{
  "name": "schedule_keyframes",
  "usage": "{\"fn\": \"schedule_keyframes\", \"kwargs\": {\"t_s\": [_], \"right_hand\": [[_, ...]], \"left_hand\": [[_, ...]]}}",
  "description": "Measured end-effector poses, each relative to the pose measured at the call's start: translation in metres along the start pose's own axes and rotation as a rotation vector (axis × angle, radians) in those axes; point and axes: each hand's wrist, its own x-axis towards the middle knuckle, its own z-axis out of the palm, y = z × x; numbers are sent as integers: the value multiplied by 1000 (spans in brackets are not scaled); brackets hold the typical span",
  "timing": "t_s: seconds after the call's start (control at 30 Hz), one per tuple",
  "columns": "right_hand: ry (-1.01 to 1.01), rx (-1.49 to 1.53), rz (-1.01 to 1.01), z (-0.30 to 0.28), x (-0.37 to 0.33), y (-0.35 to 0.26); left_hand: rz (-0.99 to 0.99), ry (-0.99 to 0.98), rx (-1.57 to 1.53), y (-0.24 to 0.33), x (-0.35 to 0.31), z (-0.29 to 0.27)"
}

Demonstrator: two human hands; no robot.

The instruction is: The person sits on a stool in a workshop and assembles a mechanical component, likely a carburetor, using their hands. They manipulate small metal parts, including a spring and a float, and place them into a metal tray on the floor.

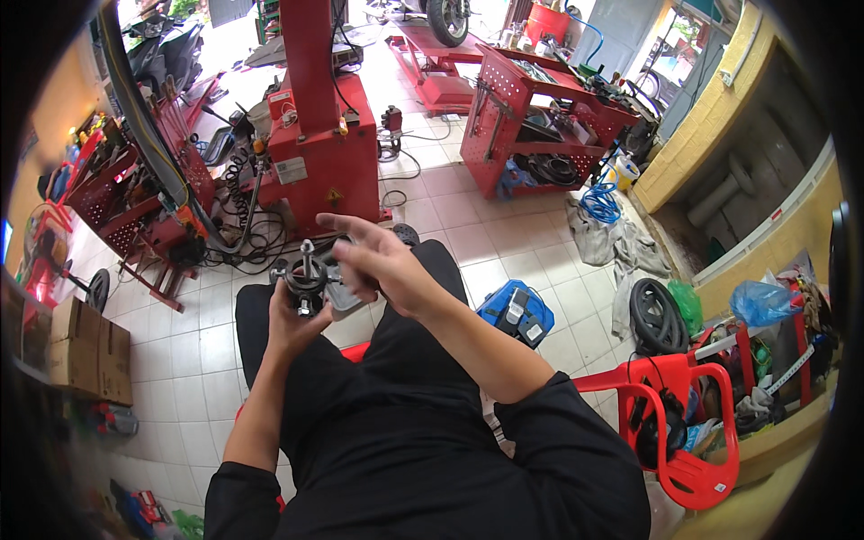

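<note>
In front of my knees my left hand (pixel 295 326) is closed around a dark, round metal part with shiny bolts (pixel 308 283) sticking out at its sides and top. Its exact kind cannot be made out. Just right of that part hovers my right hand (pixel 389 268), its index finger stretched toward the left and the other fingers loosely bent and slightly blurred. Nothing shows in its grasp. A grey tray (pixel 351 304) lies beneath the hands, partly hidden by them.
A red machine (pixel 328 153) with hanging hoses stands ahead. To its right is a red tool cart (pixel 490 126). A blue case (pixel 540 315) sits on the floor by my right knee, and a red plastic chair (pixel 697 477) is at lower right. Cardboard boxes (pixel 85 346) are at left.
</note>
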Motion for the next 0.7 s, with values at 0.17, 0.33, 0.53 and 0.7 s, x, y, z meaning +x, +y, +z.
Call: {"fn": "schedule_keyframes", "kwargs": {"t_s": [0.17, 0.33, 0.53, 0.7], "right_hand": [[25, 63, 94, -6, 0, -2], [49, 32, 95, 10, 0, -4], [-30, 103, 67, -20, 0, 5], [-81, 18, 115, 1, 1, 1]], "left_hand": [[-112, 2, -170, 3, 0, 0], [-82, -12, -57, 3, -2, -1], [-106, 23, -147, 0, -1, 1], [45, 0, 12, 4, 1, 1]]}}
